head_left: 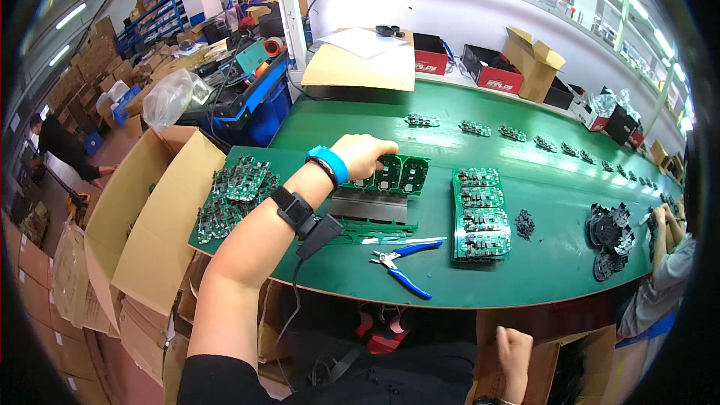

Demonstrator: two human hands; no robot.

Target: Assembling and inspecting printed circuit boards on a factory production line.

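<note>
My left hand [361, 154] grips the upper edge of a green circuit board panel [412, 175], its fingers pinched on it. The panel stands tilted up at a grey metal block [369, 208] on the green table. Below the block lie thin green board strips [367, 234]. Blue-handled cutting pliers [405, 267] rest nearer me with their jaws apart. Down past the table's front edge hangs my right hand [514, 354], its fingers curled in and nothing visible in them. A stack of panels [481, 214] lies right of the metal block.
A heap of loose circuit boards [238, 191] covers the table's left end, beside an open cardboard box [161, 217]. Small black parts [525, 225] and black plastic pieces [609, 236] lie to the right. Boards [512, 133] line the far side. A co-worker's arm [666, 255] reaches in at right.
</note>
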